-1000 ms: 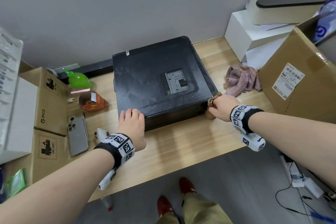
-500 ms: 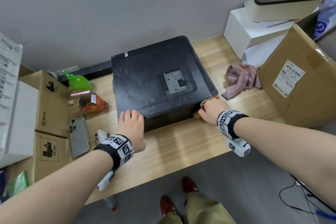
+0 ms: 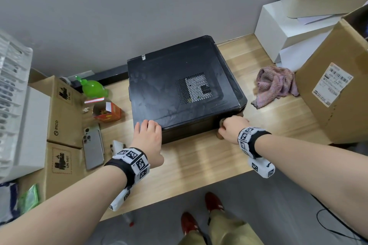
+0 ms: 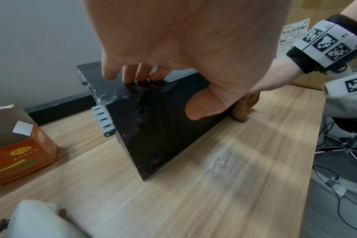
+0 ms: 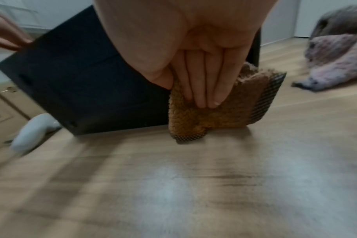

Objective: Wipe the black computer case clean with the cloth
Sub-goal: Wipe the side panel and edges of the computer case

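Observation:
The black computer case (image 3: 169, 89) lies flat on the wooden table (image 3: 199, 165), its top dusty and smeared around a mesh vent. My left hand (image 3: 148, 132) holds its near left corner, with fingertips (image 4: 132, 77) on the top edge and the thumb on the front face. My right hand (image 3: 232, 127) grips a folded brown cloth (image 5: 194, 119) and presses it against the case's front face near the right corner. The cloth's lower edge touches the table. From the head view only bits of the cloth (image 3: 219, 135) show under the hand.
A crumpled pink cloth (image 3: 275, 85) lies to the right of the case. Beside it stands a big cardboard box (image 3: 334, 101), with white boxes (image 3: 278, 32) behind. On the left are an orange carton (image 3: 107, 113), a green bottle (image 3: 93, 87), a phone (image 3: 93, 147) and cardboard boxes (image 3: 63, 109).
My right hand has slid the brown cloth from the case's front right corner a little leftward and lower along the front face. The left hand has stayed on its corner.

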### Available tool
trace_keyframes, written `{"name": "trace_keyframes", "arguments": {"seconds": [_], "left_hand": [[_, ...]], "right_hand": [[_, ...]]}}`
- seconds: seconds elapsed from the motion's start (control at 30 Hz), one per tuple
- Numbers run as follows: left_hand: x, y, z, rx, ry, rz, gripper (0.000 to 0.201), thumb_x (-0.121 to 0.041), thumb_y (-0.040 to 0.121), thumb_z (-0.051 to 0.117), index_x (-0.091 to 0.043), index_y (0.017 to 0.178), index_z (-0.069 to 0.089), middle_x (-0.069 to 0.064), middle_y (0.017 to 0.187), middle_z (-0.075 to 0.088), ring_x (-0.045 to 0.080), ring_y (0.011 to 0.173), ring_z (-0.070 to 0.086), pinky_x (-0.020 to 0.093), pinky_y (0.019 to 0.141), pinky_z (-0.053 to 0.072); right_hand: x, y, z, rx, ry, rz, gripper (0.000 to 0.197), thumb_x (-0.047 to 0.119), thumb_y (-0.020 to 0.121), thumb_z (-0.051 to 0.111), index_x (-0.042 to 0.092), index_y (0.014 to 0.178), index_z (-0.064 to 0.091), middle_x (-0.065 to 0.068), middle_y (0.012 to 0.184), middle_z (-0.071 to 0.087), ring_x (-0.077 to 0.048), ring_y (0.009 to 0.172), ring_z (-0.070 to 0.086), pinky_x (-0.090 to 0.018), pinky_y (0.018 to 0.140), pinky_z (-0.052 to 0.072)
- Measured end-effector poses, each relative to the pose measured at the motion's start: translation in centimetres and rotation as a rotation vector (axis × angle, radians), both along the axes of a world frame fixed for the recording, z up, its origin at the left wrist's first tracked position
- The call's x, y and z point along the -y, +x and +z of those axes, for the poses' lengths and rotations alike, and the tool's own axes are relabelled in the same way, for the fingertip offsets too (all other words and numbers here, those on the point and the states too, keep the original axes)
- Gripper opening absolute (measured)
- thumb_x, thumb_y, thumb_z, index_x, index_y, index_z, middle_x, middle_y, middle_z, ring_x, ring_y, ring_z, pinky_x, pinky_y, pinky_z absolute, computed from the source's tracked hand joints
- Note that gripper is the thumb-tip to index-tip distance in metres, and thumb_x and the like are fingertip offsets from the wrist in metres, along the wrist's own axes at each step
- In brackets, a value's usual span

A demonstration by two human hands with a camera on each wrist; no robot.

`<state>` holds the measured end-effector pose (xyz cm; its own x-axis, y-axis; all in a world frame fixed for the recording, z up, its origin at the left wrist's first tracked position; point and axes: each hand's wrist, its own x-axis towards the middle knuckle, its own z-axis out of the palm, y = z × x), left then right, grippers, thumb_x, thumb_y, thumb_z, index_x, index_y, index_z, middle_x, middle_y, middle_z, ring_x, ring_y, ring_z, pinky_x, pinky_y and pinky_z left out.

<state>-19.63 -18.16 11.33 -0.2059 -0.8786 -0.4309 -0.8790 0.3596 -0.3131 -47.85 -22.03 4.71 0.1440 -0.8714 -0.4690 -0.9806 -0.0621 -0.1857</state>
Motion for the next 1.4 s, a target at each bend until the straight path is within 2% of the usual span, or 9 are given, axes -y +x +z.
{"name": "trace_keyframes", "arguments": {"seconds": [0.2,0.33,0.5,0.73,0.87,0.97,1.17,1.27,1.4], "left_hand": [[-0.1,0.1,-0.1,0.005,0.006,-0.001,0.087,-0.041,0.059,0.057,-0.005,0.135,0.035,0.010,0.131,0.038,0.032,0.124,0.033,0.048,0.114,0.023],[-0.1,0.4,0.2,-0.030,0.018,0.015,0.088,-0.040,0.061,0.058,-0.005,0.136,0.033,0.009,0.131,0.037,0.031,0.125,0.033,0.049,0.116,0.022],[-0.4,1.2,0.2,-0.076,0.031,0.030,0.098,-0.040,0.063,0.058,-0.004,0.145,0.020,0.010,0.142,0.030,0.032,0.139,0.023,0.048,0.119,0.017],[-0.5,2.2,0.2,-0.121,0.052,0.040,0.100,-0.039,0.062,0.056,-0.008,0.148,0.015,0.011,0.151,0.023,0.030,0.146,0.014,0.049,0.118,0.016],[-0.4,2.1,0.4,-0.129,0.047,0.036,0.097,-0.038,0.061,0.056,-0.009,0.146,0.019,0.009,0.147,0.027,0.029,0.142,0.019,0.048,0.116,0.019],[0.1,1.8,1.1,-0.096,0.072,0.029,0.088,-0.037,0.063,0.057,-0.010,0.141,0.025,0.007,0.141,0.032,0.027,0.138,0.027,0.049,0.115,0.020],[1.7,0.0,3.3,-0.132,0.052,0.027,0.059,-0.041,0.068,0.058,-0.017,0.121,0.046,0.004,0.128,0.041,0.026,0.127,0.039,0.044,0.111,0.028],[2.5,-1.1,3.5,-0.173,0.058,0.013,0.060,-0.040,0.067,0.060,-0.018,0.121,0.047,0.003,0.128,0.041,0.027,0.124,0.042,0.041,0.108,0.034],[3.5,-1.9,3.7,-0.207,0.068,0.062,0.049,-0.035,0.070,0.057,-0.018,0.115,0.047,0.002,0.123,0.042,0.027,0.119,0.045,0.037,0.097,0.041]], "right_hand": [[-0.2,2.3,0.7,0.156,-0.069,0.075,0.034,0.036,0.093,0.047,0.021,0.063,0.052,0.002,0.064,0.053,-0.024,0.070,0.055,-0.028,0.065,0.040],[-0.9,1.1,0.2,0.142,-0.072,0.024,0.027,0.036,0.092,0.047,0.023,0.071,0.057,-0.004,0.078,0.063,-0.026,0.076,0.061,-0.028,0.066,0.044],[-0.3,-1.1,0.8,0.091,-0.071,-0.014,0.027,0.033,0.093,0.046,0.018,0.074,0.058,-0.010,0.087,0.071,-0.026,0.069,0.052,-0.029,0.066,0.042],[-1.0,4.0,2.8,0.195,-0.112,0.067,0.030,0.035,0.093,0.047,0.026,0.065,0.055,-0.006,0.087,0.071,-0.028,0.086,0.065,-0.030,0.073,0.044],[-1.4,7.5,4.7,0.260,-0.149,0.123,0.035,0.038,0.095,0.046,0.018,0.083,0.072,-0.004,0.091,0.071,-0.024,0.088,0.064,-0.031,0.080,0.048],[-1.4,8.3,6.4,0.338,-0.140,0.089,0.032,0.038,0.093,0.048,0.017,0.082,0.071,-0.002,0.083,0.068,-0.022,0.083,0.063,-0.029,0.078,0.047],[-0.8,2.9,9.6,0.422,-0.184,-0.121,0.032,0.036,0.088,0.057,0.022,0.059,0.050,0.005,0.067,0.054,-0.022,0.073,0.057,-0.030,0.072,0.049],[0.6,-1.6,11.0,0.476,-0.286,-0.322,0.036,0.035,0.086,0.060,0.012,0.059,0.053,-0.005,0.065,0.054,-0.025,0.068,0.054,-0.032,0.061,0.043],[2.7,-6.2,12.5,0.323,-0.342,-0.287,0.036,0.043,0.084,0.055,0.015,0.062,0.058,-0.005,0.074,0.059,-0.025,0.073,0.057,-0.035,0.070,0.049]]}}
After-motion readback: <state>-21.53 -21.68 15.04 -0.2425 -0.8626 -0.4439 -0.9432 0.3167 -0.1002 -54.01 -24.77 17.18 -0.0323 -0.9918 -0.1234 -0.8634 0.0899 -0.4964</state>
